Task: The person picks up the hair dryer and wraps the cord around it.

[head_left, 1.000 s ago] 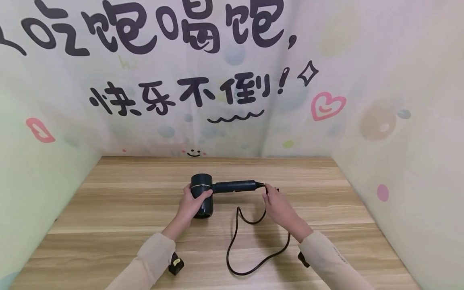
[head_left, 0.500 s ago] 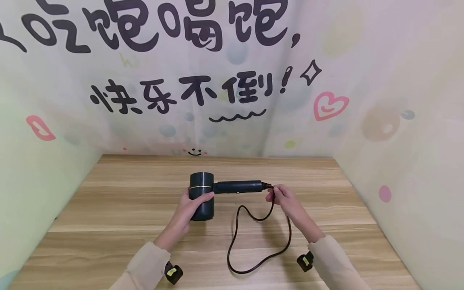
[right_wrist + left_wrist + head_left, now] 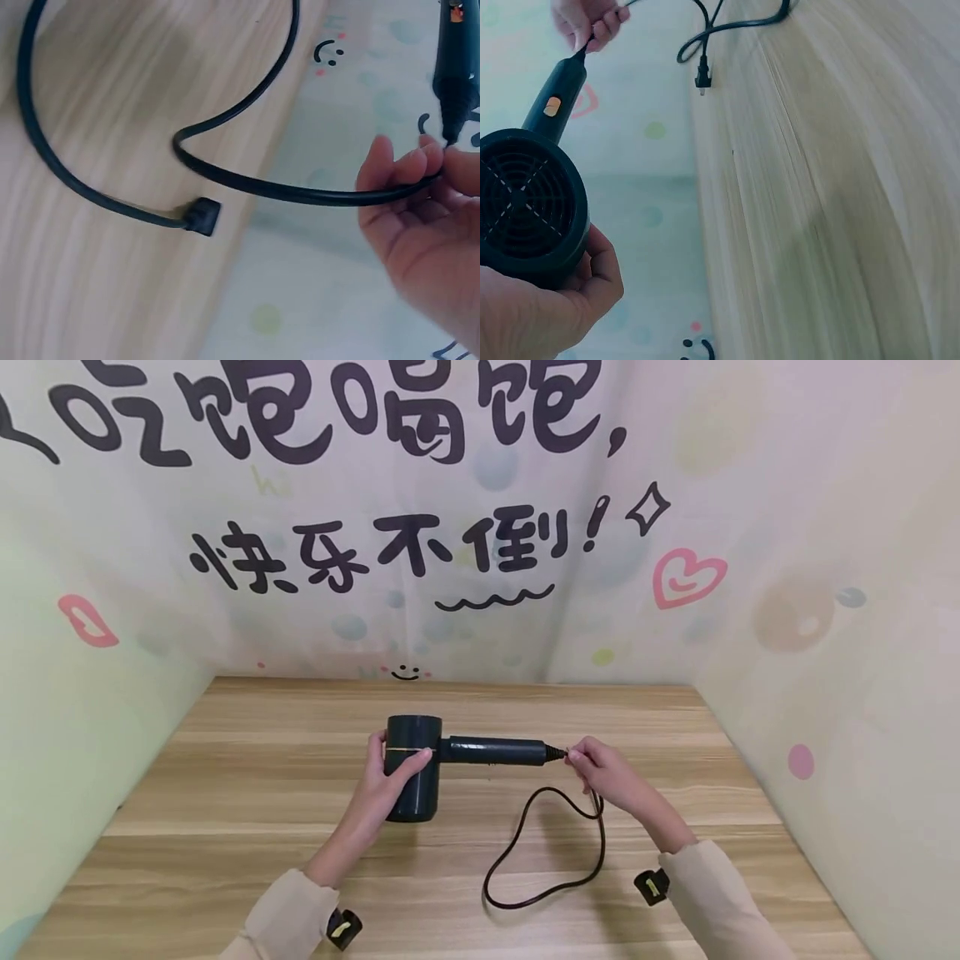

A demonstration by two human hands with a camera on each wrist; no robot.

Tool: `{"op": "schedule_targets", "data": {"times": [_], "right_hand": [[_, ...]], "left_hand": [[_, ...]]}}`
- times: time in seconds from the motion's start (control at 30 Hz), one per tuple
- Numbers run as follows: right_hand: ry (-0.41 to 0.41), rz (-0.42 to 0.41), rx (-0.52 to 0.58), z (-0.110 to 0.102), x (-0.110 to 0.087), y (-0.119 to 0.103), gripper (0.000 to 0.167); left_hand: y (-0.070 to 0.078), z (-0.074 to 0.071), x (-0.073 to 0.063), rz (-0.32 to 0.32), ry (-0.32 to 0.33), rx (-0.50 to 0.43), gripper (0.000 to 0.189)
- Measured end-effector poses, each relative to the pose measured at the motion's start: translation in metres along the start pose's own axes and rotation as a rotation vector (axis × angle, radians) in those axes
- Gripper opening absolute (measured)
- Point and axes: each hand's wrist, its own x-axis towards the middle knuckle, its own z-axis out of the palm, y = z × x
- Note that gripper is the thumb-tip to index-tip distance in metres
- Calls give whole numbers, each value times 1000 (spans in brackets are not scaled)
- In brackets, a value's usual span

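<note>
"Fingers of the left hand (image 3: pixel 378 795) wrap the hair dryer (image 3: pixel 418 792) round its barrel, at 7 o'clock from centre; those of the right hand (image 3: pixel 609 774) pinch the cord (image 3: pixel 285 192) just past the ribbed end of the handle (image 3: pixel 495 751)."
"How does the dryer lie between them?"
"Handle towards 3 o'clock, dark and smooth, with a thin gold band (image 3: pixel 400 749) round the barrel and a gold-coloured switch (image 3: pixel 552 106). Left fingertips are partly hidden behind the barrel."
"And the cord?"
"Black, glossy, looping at 5 o'clock. The plug (image 3: pixel 202 217) is blurred in the right wrist view."
"Any room?"
"Wood-grain tabletop (image 3: pixel 262 793) spreads well out towards 9 o'clock from the barrel; its back edge, near the dryer at 12, meets the wall (image 3: pixel 480 643)."
"Patterned, I see."
"Pale, slightly creased, its black lettering (image 3: pixel 298 454) cut off along the top."
</note>
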Motion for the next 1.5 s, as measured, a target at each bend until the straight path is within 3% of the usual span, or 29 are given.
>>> {"op": "schedule_targets", "data": {"times": [0.1, 0.2, 0.33, 0.5, 0.57, 0.67, 0.77, 0.83, 1.07, 1.23, 1.5], "right_hand": [[3, 72, -98, 1, 0, -9, 21], [-6, 164, -125, 4, 0, -14, 23], [-5, 255, -7, 6, 3, -12, 24], [-4, 287, 95, 0, 6, -4, 30], [-30, 283, 59, -5, 7, -2, 37], [-70, 269, -87, -12, 8, 1, 49], [-77, 278, -200, -20, 6, 3, 55], [-72, 295, -202, -23, 4, 3, 54], [-98, 274, 57, -15, 4, -11, 40], [-61, 258, 188, -1, 3, -25, 33], [34, 212, 67, 24, 3, -45, 34]], "left_hand": [[0, 0, -1, 73, 2, 50, 65], [0, 3, -4, 180, 11, 119, 69], [1, 7, -6, 286, 4, 188, 74], [3, 4, -6, 323, -10, 204, 74], [3, 1, -6, 338, -16, 216, 73], [4, -4, -7, 367, -36, 245, 72], [4, -9, -9, 380, -43, 259, 72], [3, -11, -9, 374, -34, 255, 72], [-3, -14, -9, 376, 10, 261, 73], [-7, -11, -9, 355, 39, 265, 76], [-9, -2, -9, 321, 58, 259, 79]]}}
